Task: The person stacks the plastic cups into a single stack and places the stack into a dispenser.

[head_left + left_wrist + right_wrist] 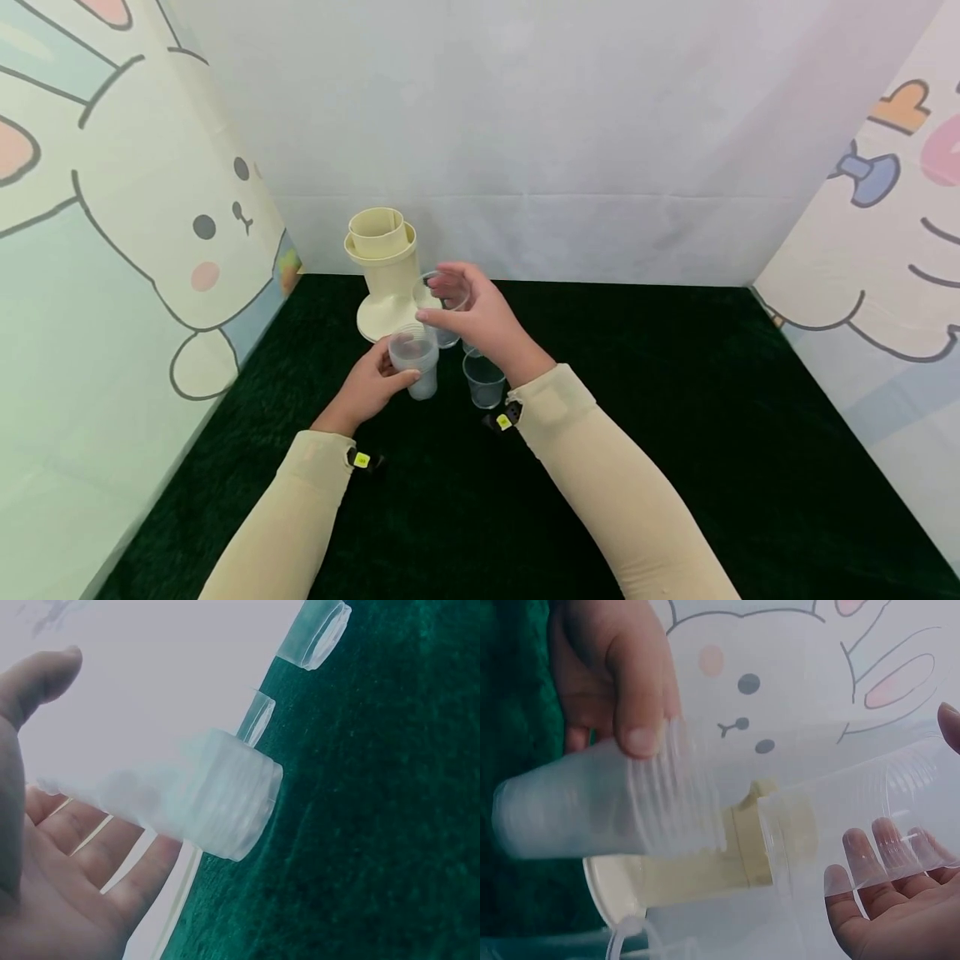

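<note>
around a dark green surface (pixel 750 433), pale walls (pixel 525 108) with cartoon prints. from the left: gripping, with the left hand (pixel 366 390), a stack of cups (pixel 416 365), translucent and roughly upright, just in front of a cream stand (pixel 390 279). then gripping, with the right hand (pixel 480 321), a clear cup (pixel 829 825) by its upper part. farther right, near that wrist, another cup (pixel 483 383), upright on the surface.
</note>
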`<state>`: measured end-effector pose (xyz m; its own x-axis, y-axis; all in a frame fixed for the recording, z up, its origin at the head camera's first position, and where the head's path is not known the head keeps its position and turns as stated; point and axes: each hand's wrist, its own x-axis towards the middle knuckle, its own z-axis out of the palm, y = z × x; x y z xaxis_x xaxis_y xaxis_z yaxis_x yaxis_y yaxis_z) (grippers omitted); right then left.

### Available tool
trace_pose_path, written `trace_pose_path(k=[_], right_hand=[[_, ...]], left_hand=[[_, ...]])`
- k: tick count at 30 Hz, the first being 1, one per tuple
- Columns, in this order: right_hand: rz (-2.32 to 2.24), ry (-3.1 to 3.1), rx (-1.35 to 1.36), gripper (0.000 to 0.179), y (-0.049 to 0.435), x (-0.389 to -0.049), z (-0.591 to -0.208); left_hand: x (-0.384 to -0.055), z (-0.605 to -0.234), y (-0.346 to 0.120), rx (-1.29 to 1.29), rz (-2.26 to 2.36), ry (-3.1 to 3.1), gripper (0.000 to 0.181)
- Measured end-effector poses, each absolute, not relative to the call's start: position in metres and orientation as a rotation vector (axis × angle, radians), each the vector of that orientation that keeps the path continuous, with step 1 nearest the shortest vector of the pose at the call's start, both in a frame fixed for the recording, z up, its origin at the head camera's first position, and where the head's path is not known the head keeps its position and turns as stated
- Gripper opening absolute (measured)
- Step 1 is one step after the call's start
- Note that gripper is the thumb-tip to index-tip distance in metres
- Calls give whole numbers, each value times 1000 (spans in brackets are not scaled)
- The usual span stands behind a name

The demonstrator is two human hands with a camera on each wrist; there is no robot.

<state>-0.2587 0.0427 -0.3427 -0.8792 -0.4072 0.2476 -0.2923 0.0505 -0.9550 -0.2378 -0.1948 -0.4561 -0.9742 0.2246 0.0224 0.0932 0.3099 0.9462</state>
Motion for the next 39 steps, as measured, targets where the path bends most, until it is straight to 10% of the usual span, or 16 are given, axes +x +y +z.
trace_pose_path(k=[39], right_hand=[[-1924,2163,-766,72,-7,-263,-342]], left_hand=[[-237,-454,-195,279,1732,2464,75]])
